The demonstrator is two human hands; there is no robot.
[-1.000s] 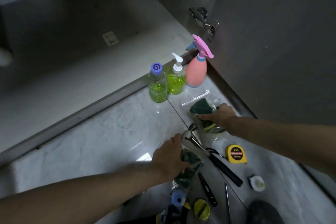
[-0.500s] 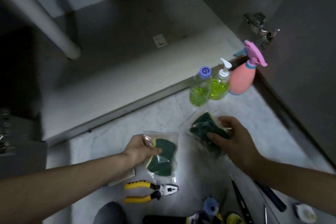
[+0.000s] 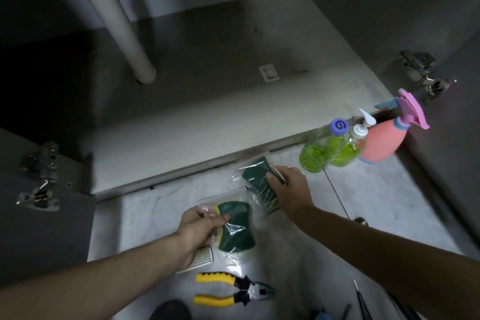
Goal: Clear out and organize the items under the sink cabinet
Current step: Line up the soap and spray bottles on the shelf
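Two bagged sponges are held above the marble floor [image 3: 376, 202] in front of the open cabinet [image 3: 207, 101], seen from the head view. Left hand [image 3: 200, 228] is closed on the near sponge [image 3: 235, 228], thumb on top of its clear, crinkled plastic bag; this sponge has a dark green scouring face, a yellow edge and a waisted outline. Right hand [image 3: 292, 191] is closed on the far sponge [image 3: 259, 184], fingers wrapped over its right end; it is the same green-and-yellow type in a clear bag, tilted, just beside the cabinet sill. Legible writing is limited to a white swirl mark on the blue cap of the bottle [image 3: 320, 150], a clear ribbed container of green liquid. A pump bottle [image 3: 349, 148] of green liquid stands touching it, and a smooth pink sprayer [image 3: 384, 143] with a pink trigger head stands just beside that, near the right door. Pliers [image 3: 233, 291] with ribbed yellow grips lie on the floor below the left hand. A white pipe [image 3: 122, 26] descends at a slant into the cabinet base, which is a dull grey panel bearing a small white tag [image 3: 268, 73], text unreadable. Metal hinges [image 3: 39, 176] show on the left door.
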